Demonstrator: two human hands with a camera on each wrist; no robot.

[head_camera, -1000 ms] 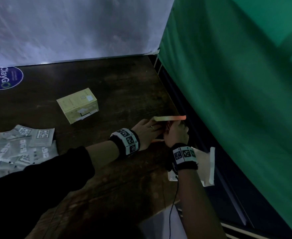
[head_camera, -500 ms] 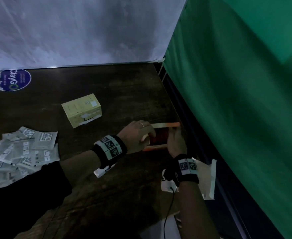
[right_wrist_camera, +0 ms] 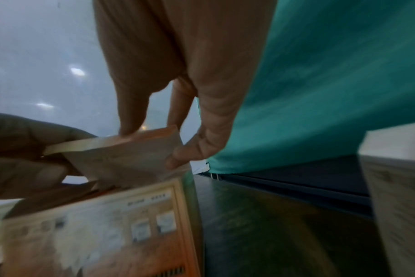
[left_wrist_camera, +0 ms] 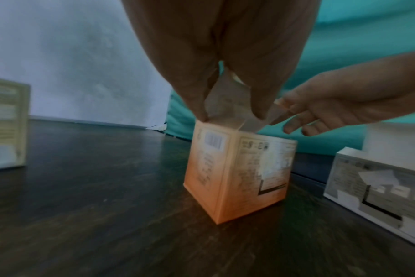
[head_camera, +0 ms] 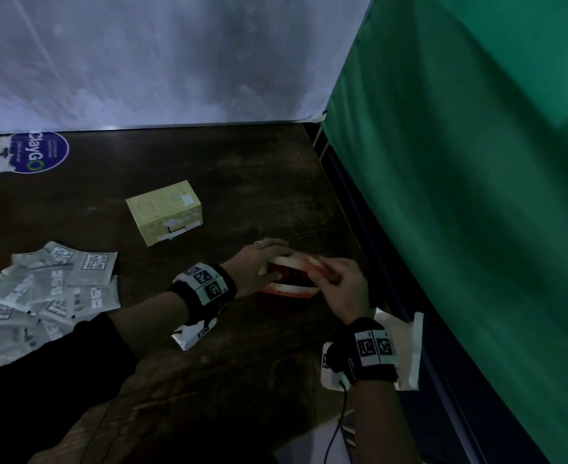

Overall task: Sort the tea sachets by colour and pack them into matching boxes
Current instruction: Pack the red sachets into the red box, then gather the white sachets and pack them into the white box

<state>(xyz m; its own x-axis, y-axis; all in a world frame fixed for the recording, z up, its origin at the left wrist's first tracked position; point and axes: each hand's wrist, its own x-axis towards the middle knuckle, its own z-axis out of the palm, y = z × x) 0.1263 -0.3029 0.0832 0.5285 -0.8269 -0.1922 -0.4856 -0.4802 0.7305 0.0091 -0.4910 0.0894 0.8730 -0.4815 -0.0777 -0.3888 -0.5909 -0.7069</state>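
I have both hands at the orange box (head_camera: pixel 287 289), which stands upright on the dark table (head_camera: pixel 242 182) near its right edge, close to the green curtain (head_camera: pixel 477 195). My left hand (head_camera: pixel 259 266) curls over the box's top, thumb and fingers pinching a pale flap (left_wrist_camera: pixel 225 101) at the opening. My right hand (head_camera: pixel 339 289) comes in from the other side, thumb and forefinger pinching the lid flap (right_wrist_camera: pixel 121 150) while the other fingers hang loose; on the head view that flap sits tilted above the dark opening. The yellow box (head_camera: pixel 165 211) lies closed farther back and to the left, well apart from the orange one. The sachets (head_camera: pixel 48 289) lie in a loose grey heap at the table's left edge, overlapping one another. A white box (left_wrist_camera: pixel 377 187) sits just beside the orange box on my right, partly hidden under my right wrist on the head view. A round blue sticker (head_camera: pixel 38 150) is at the far left corner.
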